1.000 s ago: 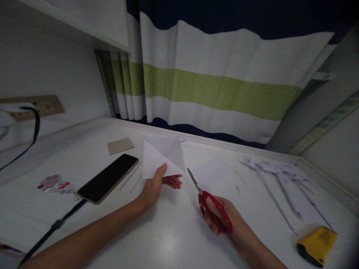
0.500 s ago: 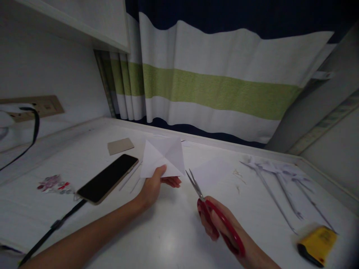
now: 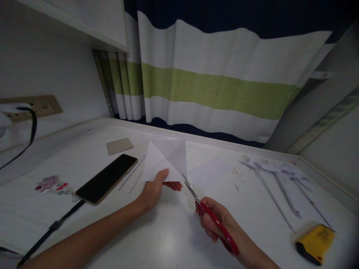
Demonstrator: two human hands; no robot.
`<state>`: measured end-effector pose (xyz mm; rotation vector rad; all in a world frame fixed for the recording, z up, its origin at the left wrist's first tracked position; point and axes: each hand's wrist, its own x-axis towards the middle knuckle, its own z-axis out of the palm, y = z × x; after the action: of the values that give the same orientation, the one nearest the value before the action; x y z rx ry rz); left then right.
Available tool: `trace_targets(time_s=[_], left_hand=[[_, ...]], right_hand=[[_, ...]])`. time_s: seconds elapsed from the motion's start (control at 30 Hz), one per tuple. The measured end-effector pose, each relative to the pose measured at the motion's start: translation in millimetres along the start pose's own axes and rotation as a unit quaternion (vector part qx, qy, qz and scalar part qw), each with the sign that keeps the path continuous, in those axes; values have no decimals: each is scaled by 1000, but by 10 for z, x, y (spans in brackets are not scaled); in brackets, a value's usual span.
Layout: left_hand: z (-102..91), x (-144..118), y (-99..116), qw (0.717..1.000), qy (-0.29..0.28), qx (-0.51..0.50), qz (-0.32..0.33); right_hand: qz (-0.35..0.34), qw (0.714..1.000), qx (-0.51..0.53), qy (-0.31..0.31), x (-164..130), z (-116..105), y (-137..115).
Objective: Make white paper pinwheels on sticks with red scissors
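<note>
From the head camera, the left hand (image 3: 153,189) holds a creased white sheet of paper (image 3: 167,160) up off the white bench (image 3: 168,231), its grip pinched on the sheet's lower edge with the thumb on top and the fingers (image 3: 173,184) underneath. The right hand (image 3: 217,220) has its grip wrapped through the red handles of a pair of scissors (image 3: 209,213), whose metal blades point up and left, slightly parted, with their tips right at the paper's lower right edge; whether they touch it is hard to tell in this dim light. Left of the paper a dark phone (image 3: 107,178) lies face up on the bench, and a small brown card (image 3: 120,145) sits just behind it. A black strap (image 3: 50,229) runs from the phone's near end toward the front edge. Further left is a little red-and-white clutter of bits (image 3: 52,184). Another pale sheet (image 3: 209,172) lies flat just beyond the scissors. Well off to the right, several thin rolled paper sticks (image 3: 277,183) lie fanned out, and a yellow and black tool (image 3: 315,239) rests near the corner. Behind the bench hangs a striped curtain (image 3: 218,89) in white, green and navy
</note>
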<state>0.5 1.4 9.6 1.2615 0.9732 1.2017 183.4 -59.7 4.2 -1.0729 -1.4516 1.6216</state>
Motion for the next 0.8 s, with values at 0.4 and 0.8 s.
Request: trace_targets(time_s=[0.4, 0.8], left_hand=[[36, -54, 43, 998, -4, 55, -15], [6, -43, 6, 997, -23, 66, 8]], right_hand=[[15, 999, 35, -6, 8, 5, 22], [21, 999, 30, -8, 13, 30, -31]])
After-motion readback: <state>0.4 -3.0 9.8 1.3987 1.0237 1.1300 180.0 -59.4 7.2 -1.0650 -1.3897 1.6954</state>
